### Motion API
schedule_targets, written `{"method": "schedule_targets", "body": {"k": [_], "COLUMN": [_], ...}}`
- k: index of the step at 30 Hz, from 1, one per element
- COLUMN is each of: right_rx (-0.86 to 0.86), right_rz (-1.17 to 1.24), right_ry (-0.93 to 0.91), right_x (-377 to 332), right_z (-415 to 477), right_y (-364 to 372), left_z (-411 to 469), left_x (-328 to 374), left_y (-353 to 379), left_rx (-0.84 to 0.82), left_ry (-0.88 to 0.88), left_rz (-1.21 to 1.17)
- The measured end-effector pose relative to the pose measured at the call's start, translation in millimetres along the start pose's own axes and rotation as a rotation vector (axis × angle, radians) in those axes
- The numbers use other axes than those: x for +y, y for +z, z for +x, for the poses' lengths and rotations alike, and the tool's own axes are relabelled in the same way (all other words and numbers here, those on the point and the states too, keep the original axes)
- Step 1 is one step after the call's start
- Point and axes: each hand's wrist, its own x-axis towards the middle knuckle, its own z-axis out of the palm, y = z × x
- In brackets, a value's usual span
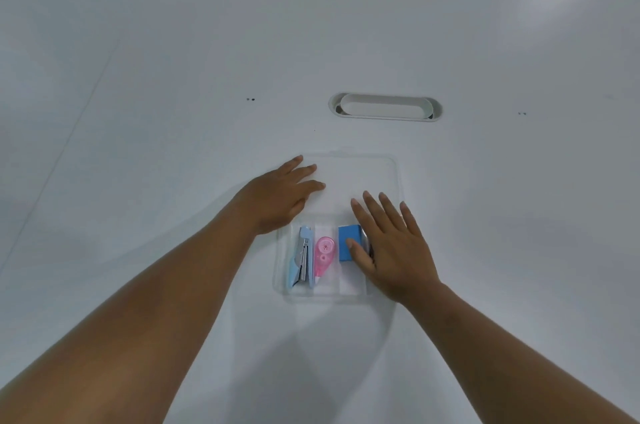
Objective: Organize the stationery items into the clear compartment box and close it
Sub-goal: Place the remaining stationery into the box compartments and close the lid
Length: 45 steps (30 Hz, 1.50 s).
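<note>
Centrally, low in the frame, I saw the clear compartment box lying open, its lid flat above it. Stapler, pink correction tape and blue block filled separate compartments. My left hand and right hand lay apart, fingers spread, grasping nothing.

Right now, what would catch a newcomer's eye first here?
Three coloured items stand out in the clear compartment box: a light blue stapler left, a pink correction tape beside it, a blue block right. The left hand rests on the open lid; the right hand touches the block.
</note>
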Motion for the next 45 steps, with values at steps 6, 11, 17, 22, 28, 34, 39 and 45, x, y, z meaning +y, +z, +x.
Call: {"method": "schedule_targets", "body": {"k": [6,11,17,22,28,34,39,45], "right_rx": [0.222,0.341,0.217,0.045,-0.014,0.033,0.123,0.170], "right_rz": [0.306,0.661,1.322,1.450,1.518,1.453,1.338,0.913], "right_ry": [0.168,0.489,1.004,1.003,0.973,0.827,0.652,0.315], "right_x": [7.7,29.5,58.3,70.1,68.9,57.1,31.7,9.5], "right_z": [17.1,46.6,75.6,83.1,88.0,70.9,34.7,-8.6], "right_y": [-14.7,-32.4,-62.5,-66.4,-72.7,-95.3,-100.5,-103.2], "left_z": [0.7,6.0,24.3,31.9,35.5,21.3,-11.4,-66.6], "left_x": [4.1,18.9,26.1,17.4,20.3,39.6,72.8,95.4], "left_y": [-4.6,-7.7,-26.5,-28.4,-33.6,-51.5,-56.8,-45.0], "left_rx": [0.126,0.293,0.433,0.220,0.181,0.343,0.495,0.510], "left_ry": [-0.146,-0.686,-1.128,-1.108,-1.111,-1.016,-0.918,-0.587], "left_rz": [-0.076,-0.553,-1.348,-1.413,-1.450,-1.324,-1.292,-0.912]}}
